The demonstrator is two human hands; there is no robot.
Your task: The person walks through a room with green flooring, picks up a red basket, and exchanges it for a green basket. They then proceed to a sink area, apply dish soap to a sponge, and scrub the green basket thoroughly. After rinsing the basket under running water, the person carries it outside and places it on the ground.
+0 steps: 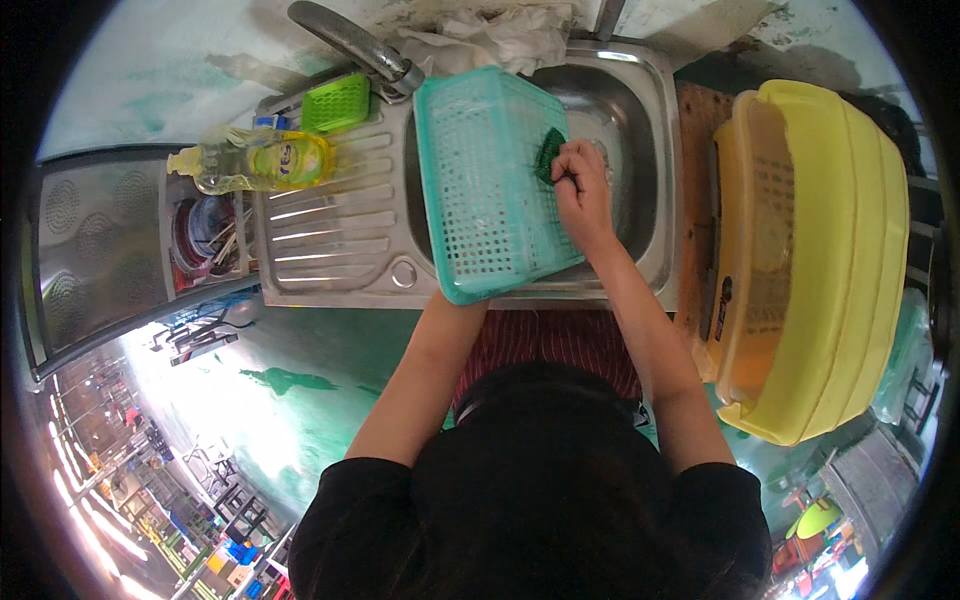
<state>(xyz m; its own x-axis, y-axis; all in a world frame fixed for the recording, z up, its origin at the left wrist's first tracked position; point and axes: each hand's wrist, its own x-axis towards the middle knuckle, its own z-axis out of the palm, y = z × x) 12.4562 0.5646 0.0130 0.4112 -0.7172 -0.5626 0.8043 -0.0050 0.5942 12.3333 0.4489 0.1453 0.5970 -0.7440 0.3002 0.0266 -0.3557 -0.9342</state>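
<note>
Plainly listed, near to far. Left forearm (pixel 415 385), bare below a black sleeve: passes under the near end of the basket; the left hand is hidden there, so its grip cannot be told. Basket (pixel 490 190), one, turquoise plastic, pierced with small holes: over the left part of the sink (pixel 664 200), near end reaching across the front rim; long axis runs away from the body, far end leaning slightly left. Right hand (pixel 583 187), one: fingers curled closed around a scrubbing pad (pixel 548 156), dark green, set against the basket's right side in its far half. Key relation: basket lies to the left of the right hand, which is nearer its right long side; left arm comes in at the short near end. Tub (pixel 850 250), yellow, tilted on its side: right of the sink, well apart from the right hand. Bottle (pixel 265 163), clear, yellow liquid, lying over the ribbed drainboard's left part. Tray (pixel 336 103), small, lime green: beyond the bottle. Faucet (pixel 350 45), metal: behind the basket's far left corner.
</note>
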